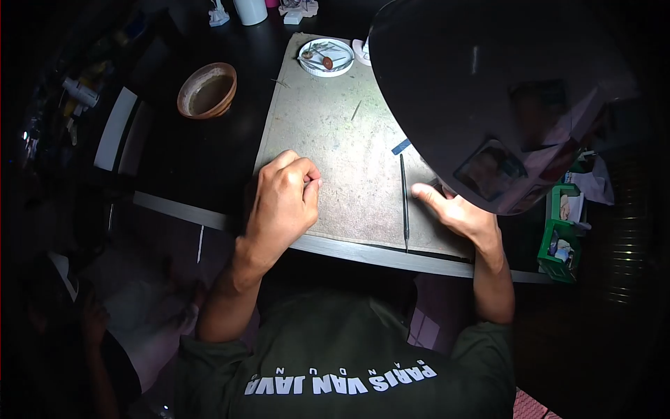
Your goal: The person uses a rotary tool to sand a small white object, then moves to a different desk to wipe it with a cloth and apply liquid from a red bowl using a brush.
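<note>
Left hand (283, 202) fisted, knuckles up, right hand (457, 213) open, thumb extended

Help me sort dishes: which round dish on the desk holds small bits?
The white dish at the mat's far edge; the brown bowl left of the mat looks empty.

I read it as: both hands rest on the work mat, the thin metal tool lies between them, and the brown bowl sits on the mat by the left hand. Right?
Not quite. The head view shows the brown bowl on the dark table, off the work mat, beyond the left hand. The thin metal tool does lie between the left hand and the right hand.
</note>
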A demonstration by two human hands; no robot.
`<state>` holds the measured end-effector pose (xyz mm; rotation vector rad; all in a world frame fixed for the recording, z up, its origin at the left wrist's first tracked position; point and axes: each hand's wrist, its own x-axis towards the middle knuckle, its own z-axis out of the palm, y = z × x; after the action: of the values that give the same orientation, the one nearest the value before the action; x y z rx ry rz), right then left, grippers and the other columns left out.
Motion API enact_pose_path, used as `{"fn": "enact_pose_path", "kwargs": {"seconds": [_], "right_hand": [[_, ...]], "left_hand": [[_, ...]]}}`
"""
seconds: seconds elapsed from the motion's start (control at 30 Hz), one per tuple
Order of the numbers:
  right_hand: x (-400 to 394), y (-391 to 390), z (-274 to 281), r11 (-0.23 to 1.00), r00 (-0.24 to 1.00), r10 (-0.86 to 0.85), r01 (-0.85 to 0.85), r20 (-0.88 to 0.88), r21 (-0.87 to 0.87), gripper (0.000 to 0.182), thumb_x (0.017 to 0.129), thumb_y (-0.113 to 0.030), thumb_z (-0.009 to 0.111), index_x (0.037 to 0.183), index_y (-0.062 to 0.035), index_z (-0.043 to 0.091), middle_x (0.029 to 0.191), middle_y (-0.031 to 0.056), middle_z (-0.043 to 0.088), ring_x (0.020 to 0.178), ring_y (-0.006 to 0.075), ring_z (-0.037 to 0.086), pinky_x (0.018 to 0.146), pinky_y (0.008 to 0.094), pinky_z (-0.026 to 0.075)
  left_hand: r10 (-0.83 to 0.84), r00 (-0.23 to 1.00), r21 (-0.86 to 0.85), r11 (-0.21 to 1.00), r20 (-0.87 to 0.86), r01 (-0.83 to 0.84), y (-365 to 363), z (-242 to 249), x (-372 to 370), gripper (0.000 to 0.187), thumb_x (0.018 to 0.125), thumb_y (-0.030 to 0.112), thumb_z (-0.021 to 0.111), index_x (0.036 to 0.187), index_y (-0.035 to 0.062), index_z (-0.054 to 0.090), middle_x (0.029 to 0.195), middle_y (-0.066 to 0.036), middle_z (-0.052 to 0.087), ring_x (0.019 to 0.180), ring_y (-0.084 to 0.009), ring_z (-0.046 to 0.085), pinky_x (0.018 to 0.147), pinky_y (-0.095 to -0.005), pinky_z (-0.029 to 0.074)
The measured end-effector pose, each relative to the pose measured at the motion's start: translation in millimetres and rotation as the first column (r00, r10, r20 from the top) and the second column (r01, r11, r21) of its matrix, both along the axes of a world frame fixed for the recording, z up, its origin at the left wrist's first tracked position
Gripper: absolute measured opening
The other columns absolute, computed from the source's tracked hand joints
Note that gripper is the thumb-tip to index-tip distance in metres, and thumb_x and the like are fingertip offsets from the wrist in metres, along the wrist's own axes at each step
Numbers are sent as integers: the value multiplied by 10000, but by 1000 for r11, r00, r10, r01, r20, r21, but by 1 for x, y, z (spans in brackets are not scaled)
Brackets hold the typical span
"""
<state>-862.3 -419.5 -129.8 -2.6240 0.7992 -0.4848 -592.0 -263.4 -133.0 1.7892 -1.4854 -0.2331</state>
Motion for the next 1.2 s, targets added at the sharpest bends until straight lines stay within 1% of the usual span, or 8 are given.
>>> {"fn": "enact_pose_path", "kwargs": {"seconds": [0.23,0.57,0.8,0.93,0.97,1.07,1.1,1.2], "right_hand": [[22,19,7,999,996,-52,51,-67,-19,443,789,-396,815,1055,-52,731,845,99,693,728,206,627,722,313,499],[1,-3,23,898,969,233,-180,87,-402,216,822,-64,569,961,-61,734,957,93,695,972,261,666,823,417,563],[50,23,26,116,793,-338,-500,-507,-859,213,889,-91,563,993,4,722,1044,157,689,958,293,684,881,417,565],[96,44,10,771,953,1,192,303,-608,154,819,7,669,963,49,705,1032,272,668,921,375,681,839,437,568],[90,38,23,708,987,63,61,150,-703,144,815,17,672,951,55,703,1030,277,666,909,381,681,835,433,569],[110,41,-10,951,818,-108,250,565,-181,316,879,29,641,1174,126,580,995,218,664,882,270,678,837,354,553],[93,41,-3,986,893,-158,124,422,108,386,898,23,634,1248,141,521,998,200,659,891,233,672,847,337,545],[80,28,-15,982,946,181,-160,269,-98,664,927,-24,668,1440,154,285,1060,106,625,962,121,621,872,266,506]], "left_hand": [[-178,700,-11,972,-691,236,-16,6,6,16,895,-22,665,879,-22,666,784,2,623,724,-13,563,652,-170,456],[-443,495,-284,887,-747,364,-64,14,22,116,897,-6,687,1003,-41,718,876,-46,711,794,-62,644,754,-200,521],[-403,423,-263,899,-812,350,-73,1,29,183,888,15,709,1063,-37,713,924,-67,727,840,-78,669,792,-209,540],[-379,252,-270,885,-890,380,-69,1,27,208,886,2,703,1090,-39,706,950,-73,729,856,-86,678,812,-211,543],[-375,217,-272,880,-901,390,-69,1,26,199,891,-4,695,1085,-44,706,959,-83,730,861,-94,680,827,-217,545],[-368,125,-294,871,-921,393,-66,3,24,192,900,3,688,1085,-48,703,958,-87,729,864,-99,681,834,-224,549],[-377,123,-303,867,-918,396,-65,5,23,191,900,1,688,1084,-46,703,955,-87,728,865,-101,681,834,-226,550],[-426,125,-346,846,-896,406,-64,9,20,187,898,-5,690,1081,-39,705,948,-85,725,869,-105,681,833,-231,552]]}}
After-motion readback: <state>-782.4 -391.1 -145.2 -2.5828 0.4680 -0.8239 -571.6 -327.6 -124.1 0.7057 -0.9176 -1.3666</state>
